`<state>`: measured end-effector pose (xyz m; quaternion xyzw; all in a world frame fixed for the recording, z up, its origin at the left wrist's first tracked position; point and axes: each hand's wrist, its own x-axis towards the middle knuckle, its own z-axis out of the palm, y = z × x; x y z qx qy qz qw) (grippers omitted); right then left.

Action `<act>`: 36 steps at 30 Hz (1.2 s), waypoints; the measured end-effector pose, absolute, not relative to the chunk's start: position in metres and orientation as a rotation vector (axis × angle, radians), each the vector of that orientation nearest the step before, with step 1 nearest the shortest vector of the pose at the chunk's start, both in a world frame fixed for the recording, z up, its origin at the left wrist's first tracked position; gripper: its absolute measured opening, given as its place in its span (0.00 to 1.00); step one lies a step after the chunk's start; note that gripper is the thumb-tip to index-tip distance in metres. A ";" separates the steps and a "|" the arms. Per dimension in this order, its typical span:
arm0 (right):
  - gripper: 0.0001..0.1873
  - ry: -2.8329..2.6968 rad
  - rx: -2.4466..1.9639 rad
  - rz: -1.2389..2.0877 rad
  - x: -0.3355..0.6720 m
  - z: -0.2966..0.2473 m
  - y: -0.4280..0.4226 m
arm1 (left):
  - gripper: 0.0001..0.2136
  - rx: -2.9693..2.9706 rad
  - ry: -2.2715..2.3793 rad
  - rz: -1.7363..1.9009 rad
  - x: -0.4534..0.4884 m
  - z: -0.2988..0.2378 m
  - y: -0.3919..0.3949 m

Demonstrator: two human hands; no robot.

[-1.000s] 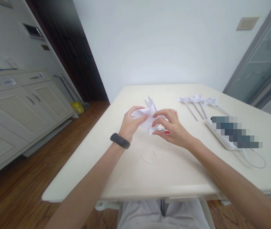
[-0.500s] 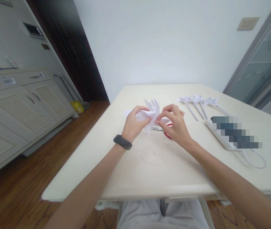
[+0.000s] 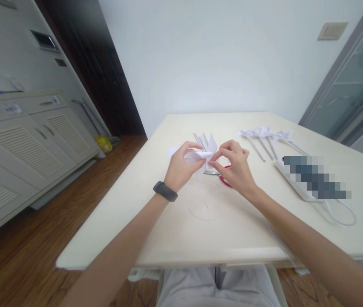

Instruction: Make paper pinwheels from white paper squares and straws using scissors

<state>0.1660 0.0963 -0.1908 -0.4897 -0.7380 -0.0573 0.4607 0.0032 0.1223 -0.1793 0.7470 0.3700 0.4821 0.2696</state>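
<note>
A white paper pinwheel (image 3: 197, 156) with curled blades is held up over the table. My left hand (image 3: 183, 166), a dark band on its wrist, is closed on its left side, thumb in front near the middle. My right hand (image 3: 234, 164) pinches at the pinwheel's middle with thumb and forefinger; the exact spot between the fingertips is too small to make out. Under the hands lie scissors with red handles (image 3: 224, 179), partly covered by my right hand. Behind the pinwheel, several thin white paper sticks (image 3: 197, 138) rest on the table.
Several white pinwheels on sticks (image 3: 266, 134) lie at the back right of the white table (image 3: 111, 226). Nearer, a white case or stand (image 3: 293, 183) with a blurred-out top has a looped cord (image 3: 344, 222). Thin wire pieces (image 3: 200, 218) lie in front of my hands.
The pinwheel has turned slightly, and its front blade is folded further over toward the middle. Both hands have shifted a little to the right, keeping their hold.
</note>
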 end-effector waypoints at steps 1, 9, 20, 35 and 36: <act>0.03 -1.814 -1.208 -0.137 0.166 -0.191 0.096 | 0.12 2.015 0.997 1.297 0.003 -0.179 0.122; 0.02 -1.823 -1.214 -0.121 0.165 -0.191 0.096 | 0.12 2.045 1.002 1.280 0.003 -0.179 0.121; 0.02 -1.814 -1.226 -0.071 0.166 -0.191 0.097 | 0.12 2.086 0.970 1.284 0.005 -0.178 0.119; 0.03 -1.794 -1.235 -0.024 0.166 -0.189 0.096 | 0.13 1.991 0.933 1.255 0.003 -0.180 0.122; 0.05 -1.778 -1.237 -0.009 0.167 -0.189 0.096 | 0.14 1.977 0.933 1.255 0.002 -0.180 0.123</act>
